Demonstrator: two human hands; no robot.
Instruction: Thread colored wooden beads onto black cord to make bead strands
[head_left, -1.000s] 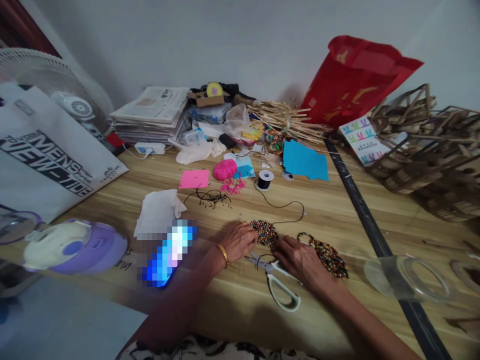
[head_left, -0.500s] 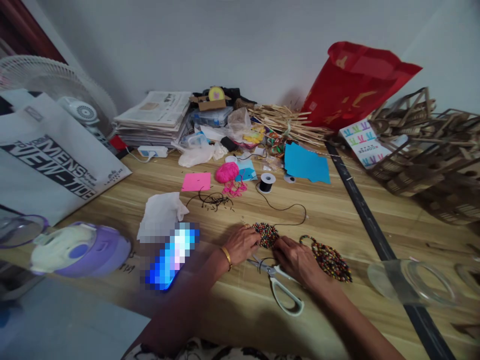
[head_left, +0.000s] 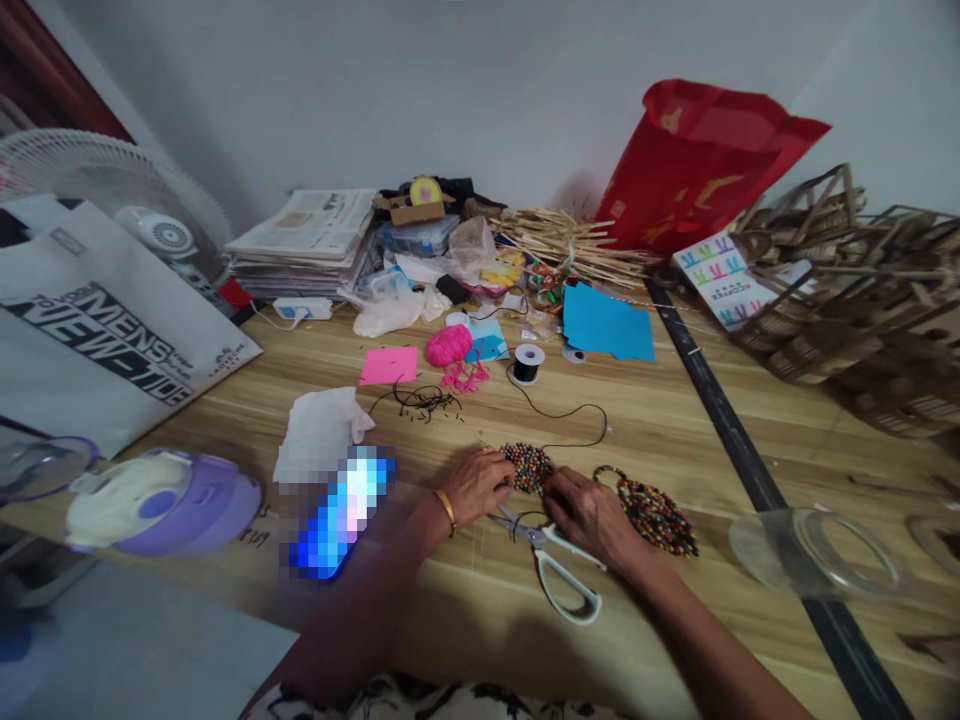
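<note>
My left hand (head_left: 477, 484) and my right hand (head_left: 589, 514) rest on the wooden table (head_left: 675, 430), both with fingertips pinching a small mat of many-coloured beads (head_left: 528, 466) between them. A black cord runs from that beadwork in a loop to a small black thread spool (head_left: 529, 362). A second beaded piece (head_left: 651, 514) lies just right of my right hand. White-handled scissors (head_left: 556, 570) lie under my hands, nearer to me. My left wrist wears a gold bangle.
A lit phone (head_left: 341, 510), white tissue (head_left: 319, 432), purple bottle (head_left: 161, 500), pink yarn (head_left: 448, 344), pink and blue paper (head_left: 606, 322) lie around. Newspapers (head_left: 307, 235), sticks, a red bag (head_left: 697, 165) and woven baskets (head_left: 862, 300) line the back and right. A clear jar (head_left: 814, 555) lies at right.
My hands stay on the beaded mat, with only small finger movement. The camera view has shifted slightly.
</note>
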